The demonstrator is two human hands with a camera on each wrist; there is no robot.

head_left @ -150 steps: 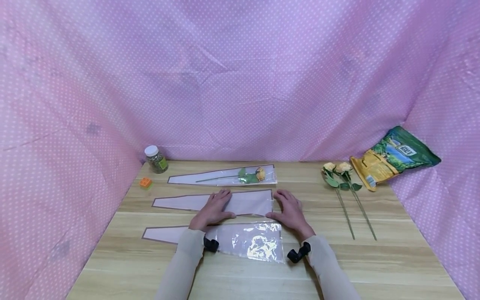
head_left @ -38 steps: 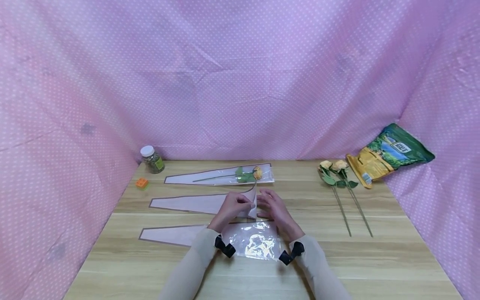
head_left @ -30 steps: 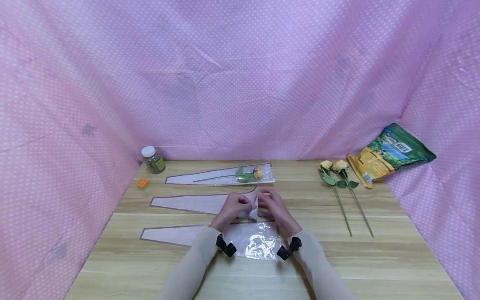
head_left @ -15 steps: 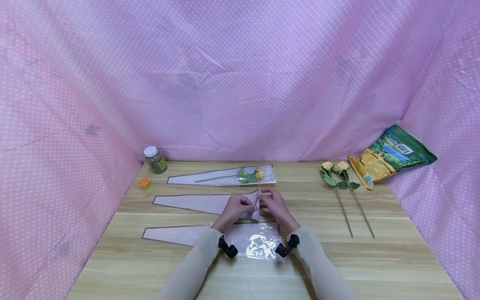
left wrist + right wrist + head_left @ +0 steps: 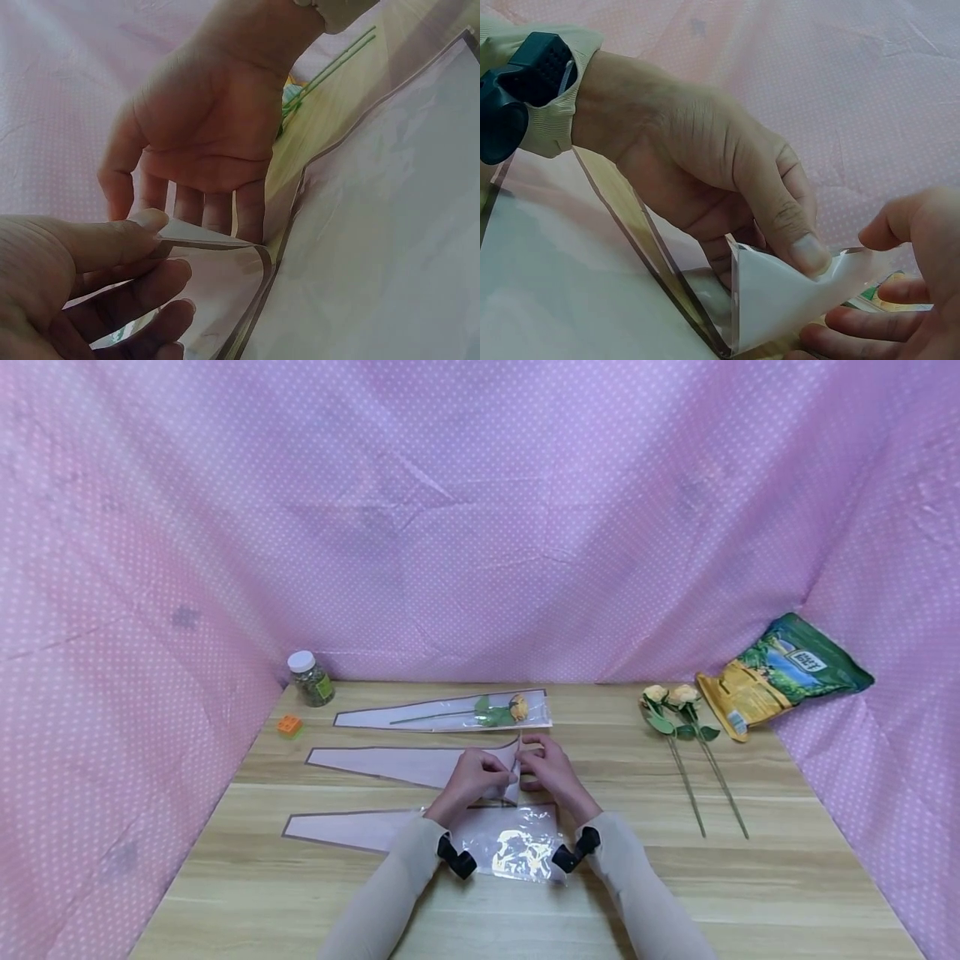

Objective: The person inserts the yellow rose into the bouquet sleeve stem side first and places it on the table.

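Left grip (image 5: 474, 777) pinches middle sleeve (image 5: 408, 764) by wide end, right grip (image 5: 553, 771) spread beside it.

Head view from high up, facing forward and down over table (image 5: 225, 885) and pink cloth (image 5: 480, 527), both wrist views close in, angled toward each other, all sharing left hand (image 5: 468, 781), right hand (image 5: 552, 768) and middle sleeve (image 5: 405, 766)
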